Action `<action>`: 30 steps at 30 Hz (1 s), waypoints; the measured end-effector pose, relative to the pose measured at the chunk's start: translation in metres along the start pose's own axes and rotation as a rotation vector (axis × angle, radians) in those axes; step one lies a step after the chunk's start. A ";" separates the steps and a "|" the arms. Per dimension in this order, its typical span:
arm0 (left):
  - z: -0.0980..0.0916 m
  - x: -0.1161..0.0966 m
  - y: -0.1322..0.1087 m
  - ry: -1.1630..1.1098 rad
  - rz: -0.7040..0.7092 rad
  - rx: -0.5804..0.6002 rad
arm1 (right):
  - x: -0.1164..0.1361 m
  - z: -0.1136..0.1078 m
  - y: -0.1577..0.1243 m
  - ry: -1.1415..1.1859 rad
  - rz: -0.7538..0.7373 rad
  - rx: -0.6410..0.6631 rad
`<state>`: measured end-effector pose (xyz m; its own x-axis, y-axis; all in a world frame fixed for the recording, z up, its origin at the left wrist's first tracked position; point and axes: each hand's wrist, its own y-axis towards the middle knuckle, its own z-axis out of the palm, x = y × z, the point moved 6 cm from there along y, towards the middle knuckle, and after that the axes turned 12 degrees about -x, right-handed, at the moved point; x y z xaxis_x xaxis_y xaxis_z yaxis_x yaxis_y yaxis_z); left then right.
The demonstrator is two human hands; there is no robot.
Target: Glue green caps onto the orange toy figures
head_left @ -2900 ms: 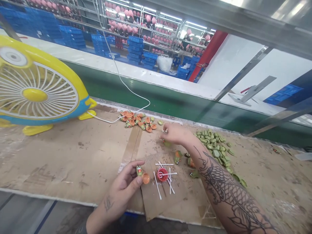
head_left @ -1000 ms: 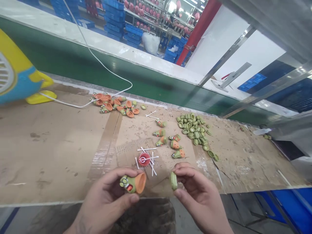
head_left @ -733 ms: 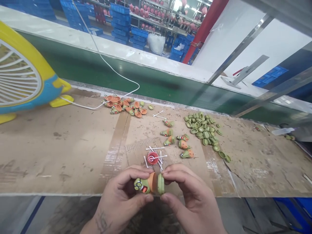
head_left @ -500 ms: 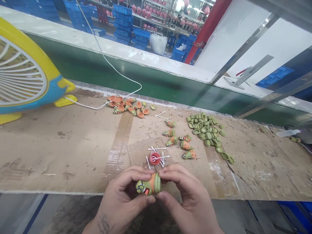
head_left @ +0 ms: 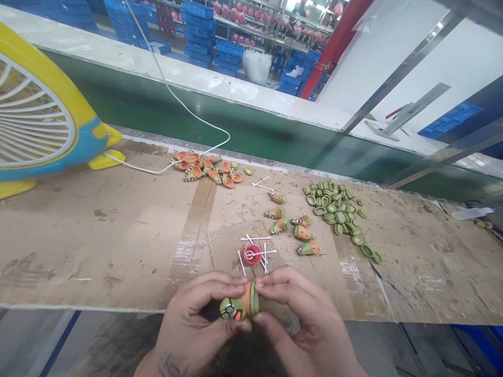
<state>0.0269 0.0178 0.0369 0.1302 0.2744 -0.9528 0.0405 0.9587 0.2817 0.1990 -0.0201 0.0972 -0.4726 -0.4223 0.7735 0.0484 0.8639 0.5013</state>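
The green cap (head_left: 255, 298) now sits pressed on the orange end of the little toy (head_left: 232, 308), no longer apart, with the left hand (head_left: 192, 330) gripping the toy and the right hand (head_left: 302, 324) gripping the cap, near the red dish (head_left: 252, 254).

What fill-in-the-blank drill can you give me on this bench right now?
The left hand and right hand together hold a toy figure whose green ring sits on its ____ end.
Cotton swabs lie around a ____ cap.
The pile of loose rings lies to the ____ of that cap.
Missing: orange, red, right.
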 end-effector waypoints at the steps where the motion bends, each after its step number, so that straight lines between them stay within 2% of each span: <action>1: 0.000 -0.002 0.000 0.011 0.027 0.012 | 0.001 0.000 0.000 0.005 -0.007 0.006; 10: 0.003 -0.018 0.004 0.032 0.223 0.104 | 0.003 -0.002 0.000 0.001 -0.004 0.062; 13: 0.002 -0.017 0.004 0.033 0.177 0.084 | 0.002 -0.003 -0.004 -0.026 -0.014 0.075; 19: -0.002 -0.009 -0.001 0.056 0.037 0.014 | 0.002 -0.003 -0.009 0.026 -0.048 -0.003; 27: 0.003 -0.001 -0.009 -0.018 0.027 0.043 | 0.006 0.001 -0.008 0.033 -0.089 0.008; 30: 0.003 0.005 -0.009 -0.040 -0.129 -0.025 | 0.004 0.001 -0.004 0.022 -0.079 0.030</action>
<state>0.0300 0.0103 0.0300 0.1654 0.1459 -0.9754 0.0353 0.9875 0.1537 0.1959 -0.0249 0.0979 -0.4545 -0.4947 0.7408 -0.0149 0.8357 0.5490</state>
